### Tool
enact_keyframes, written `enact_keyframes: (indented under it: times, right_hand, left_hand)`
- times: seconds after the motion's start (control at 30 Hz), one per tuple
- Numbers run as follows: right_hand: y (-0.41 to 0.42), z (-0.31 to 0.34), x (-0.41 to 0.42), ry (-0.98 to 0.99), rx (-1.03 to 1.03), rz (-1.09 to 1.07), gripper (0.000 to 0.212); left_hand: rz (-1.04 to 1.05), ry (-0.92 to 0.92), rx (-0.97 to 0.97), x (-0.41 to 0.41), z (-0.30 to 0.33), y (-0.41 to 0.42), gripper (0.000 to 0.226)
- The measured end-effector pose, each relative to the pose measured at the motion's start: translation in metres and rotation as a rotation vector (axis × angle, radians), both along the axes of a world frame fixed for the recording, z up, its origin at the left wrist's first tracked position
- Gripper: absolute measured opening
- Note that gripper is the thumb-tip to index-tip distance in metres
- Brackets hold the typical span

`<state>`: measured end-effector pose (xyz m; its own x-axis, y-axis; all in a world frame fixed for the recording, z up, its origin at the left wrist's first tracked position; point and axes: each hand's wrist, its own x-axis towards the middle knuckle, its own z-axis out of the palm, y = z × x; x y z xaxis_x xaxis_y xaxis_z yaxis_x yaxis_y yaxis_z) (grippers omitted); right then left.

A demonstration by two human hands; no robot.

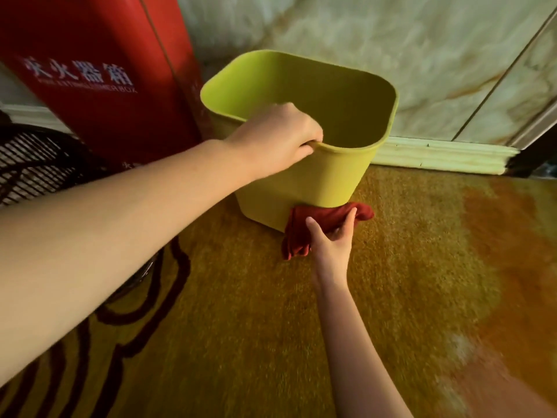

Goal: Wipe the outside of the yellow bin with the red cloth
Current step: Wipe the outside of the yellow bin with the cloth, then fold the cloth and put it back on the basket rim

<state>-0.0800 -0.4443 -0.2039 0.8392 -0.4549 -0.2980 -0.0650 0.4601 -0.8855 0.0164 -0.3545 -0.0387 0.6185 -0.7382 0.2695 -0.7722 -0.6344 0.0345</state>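
Head cam looks down at the yellow bin [316, 179] sitting on the carpet [361, 297], right beside a red fire extinguisher box [99, 70]. Left hand [277, 137] is curled tight over the near rim, I'd guess so the bin doesn't slide or tip. Right hand [333, 233] pinches the bunched red cloth [313, 224] and presses it against the bin's lower outside corner. Can't tell if the bin is tilted, the wide lens warps things.

Worn on the head, aimed forward and steeply down at the carpet [346, 312]. Close enough (wide-angle, so edges bend) to fill the middle with the yellow bin [301, 176]. Faces the marble wall [391, 55] at the far side. Only one view, nothing shared.
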Motion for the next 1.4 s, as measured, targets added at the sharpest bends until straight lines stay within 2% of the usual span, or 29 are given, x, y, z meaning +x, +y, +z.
enact_keyframes:
  times: [0.13,0.27,0.37,0.43,0.57,0.73,0.8,0.87,0.93,0.97,1.03,1.07,1.1,1.17,1.2,1.27,1.33,1.4]
  right_hand:
    - [0.009,-0.002,0.000,0.116,-0.142,-0.117,0.082]
    - [0.006,-0.004,0.004,0.170,-0.161,-0.178,0.073]
    - [0.013,-0.001,0.006,0.224,-0.179,-0.233,0.071]
    - [0.020,0.003,0.009,0.243,-0.149,-0.284,0.071]
    - [0.040,0.012,0.011,0.245,-0.071,-0.297,0.073]
    - [0.067,0.025,0.003,0.227,0.151,-0.233,0.068]
    - [0.069,0.031,-0.005,0.216,0.248,-0.197,0.067]
    - [0.073,0.042,-0.016,0.203,0.292,-0.124,0.065]
    - [0.081,0.053,-0.024,0.165,0.308,-0.040,0.064]
    - [0.088,0.059,-0.027,0.143,0.309,0.000,0.064]
    - [0.103,0.070,-0.030,0.100,0.294,0.081,0.064]
    - [0.110,0.076,-0.030,0.075,0.282,0.130,0.063]
    - [0.117,0.082,-0.031,0.047,0.268,0.185,0.062]
    - [0.131,0.092,-0.029,0.014,0.238,0.300,0.057]
    - [0.135,0.096,-0.027,0.010,0.228,0.343,0.052]
    - [0.138,0.101,-0.022,0.018,0.218,0.400,0.043]
    - [0.141,0.104,-0.015,0.003,0.159,0.483,0.039]
    - [0.140,0.107,-0.008,-0.037,-0.022,0.574,0.038]
  left_hand:
    - [-0.029,-0.005,-0.080,-0.006,-0.015,0.025,0.028]
    - [0.128,-0.016,-0.162,0.011,-0.009,0.074,0.021]
    - [0.037,-0.040,-0.094,0.017,-0.002,0.072,0.019]
    - [-0.001,-0.040,-0.053,0.019,-0.001,0.062,0.020]
    - [0.079,-0.057,-0.056,0.022,-0.002,0.060,0.022]
    - [0.144,-0.011,0.007,0.006,-0.004,0.049,0.023]
    - [0.149,0.050,-0.128,-0.003,-0.009,0.062,0.031]
    - [0.105,0.072,-0.385,-0.023,-0.017,0.091,0.043]
    - [0.120,0.202,-0.544,-0.045,-0.032,0.124,0.049]
    - [0.169,0.389,-0.534,-0.058,-0.040,0.139,0.057]
    - [0.271,0.870,-0.391,-0.075,-0.055,0.161,0.083]
    - [0.294,1.008,-0.357,-0.078,-0.062,0.168,0.088]
    - [0.297,1.060,-0.396,-0.079,-0.068,0.174,0.082]
    - [0.301,1.006,-0.607,-0.079,-0.072,0.184,0.039]
    - [0.314,0.974,-0.708,-0.079,-0.071,0.189,0.028]
    - [0.350,0.973,-0.858,-0.080,-0.071,0.200,0.030]
    - [0.360,1.024,-0.986,-0.085,-0.069,0.218,0.021]
    - [0.357,1.123,-1.093,-0.088,-0.064,0.234,0.023]
